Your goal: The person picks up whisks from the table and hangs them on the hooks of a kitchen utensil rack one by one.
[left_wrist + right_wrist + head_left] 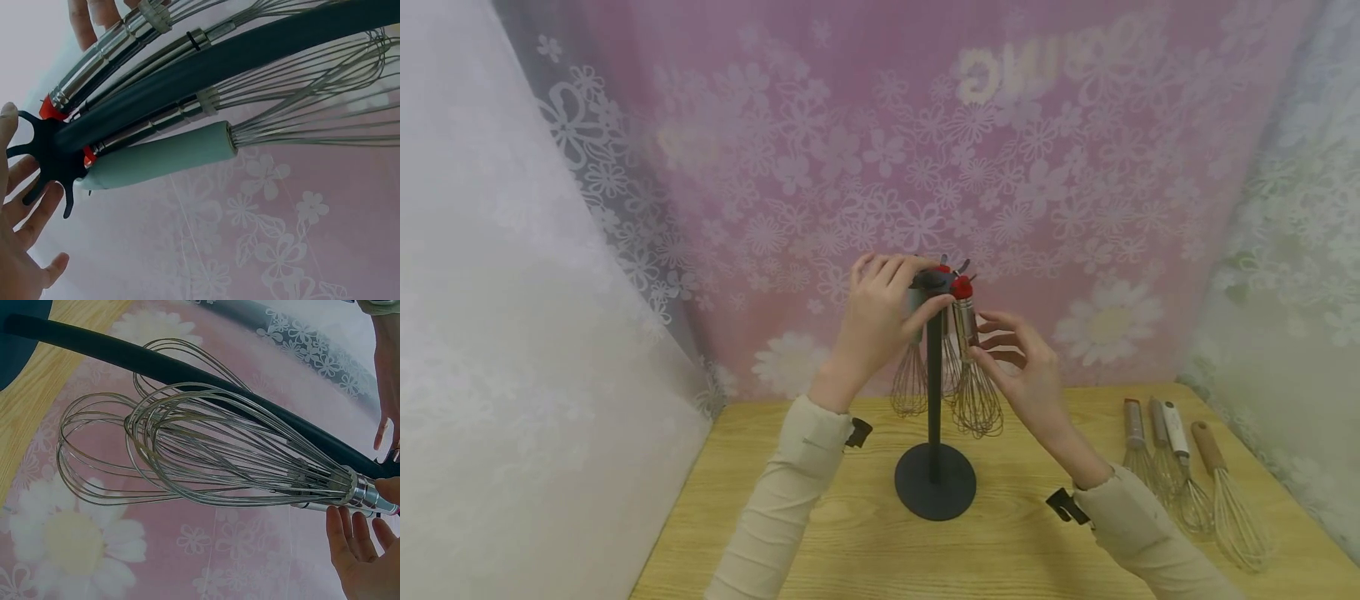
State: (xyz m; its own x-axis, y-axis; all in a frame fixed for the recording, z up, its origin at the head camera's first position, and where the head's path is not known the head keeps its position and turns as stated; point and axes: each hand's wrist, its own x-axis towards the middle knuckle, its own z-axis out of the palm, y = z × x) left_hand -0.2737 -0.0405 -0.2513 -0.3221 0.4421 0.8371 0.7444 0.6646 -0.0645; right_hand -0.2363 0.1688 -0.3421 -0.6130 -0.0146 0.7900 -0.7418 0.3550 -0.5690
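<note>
A black stand (934,392) with a hooked top (47,147) bears several hanging whisks. My left hand (883,308) rests over the top, its fingers spread about the hooks in the left wrist view. My right hand (1026,371) pinches the metal handle of the front whisk (977,400), thumb in front and fingers to the side. Red tips mark this whisk and another metal-handled one (150,125). A whisk with a mint-green handle (162,156) hangs on the left side. Overlapping wires in the right wrist view (206,444) partly hide the whisks behind.
The stand's round black base (936,500) sits on the wooden table (1037,533). At the right lie several whisks, among them a wooden-handled one (1210,446) and a white-handled one (1176,429). Behind hangs a pink floral curtain (850,167); pale curtains (527,333) flank the sides.
</note>
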